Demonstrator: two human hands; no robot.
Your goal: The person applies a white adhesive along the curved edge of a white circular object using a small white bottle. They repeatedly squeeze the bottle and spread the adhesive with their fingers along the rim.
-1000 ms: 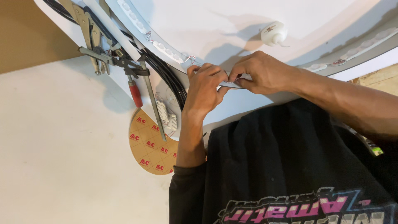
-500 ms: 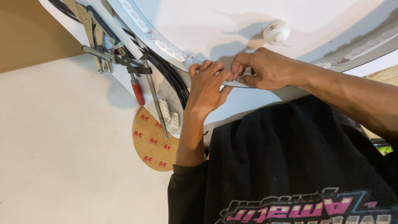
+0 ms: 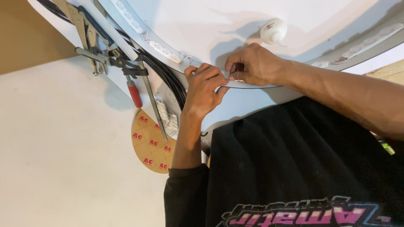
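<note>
Over the white desk (image 3: 63, 168), my left hand (image 3: 204, 90) and right hand (image 3: 252, 65) are pinching fingers together on the curved panel's thin rim strip (image 3: 261, 86), seating it.

matt white panel (image 3: 202, 25), bare metal clamp (image 3: 99, 54), black cloth shirt (image 3: 294, 168).

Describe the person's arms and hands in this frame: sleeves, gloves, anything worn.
Both hands are bare: no gloves, rings or watch visible. The left hand leads to a forearm bare up to a black sleeve pushed up near the elbow. The right hand leads to a bare forearm that runs out of the picture, with no sleeve in view. The black top has a pink and blue print.
</note>
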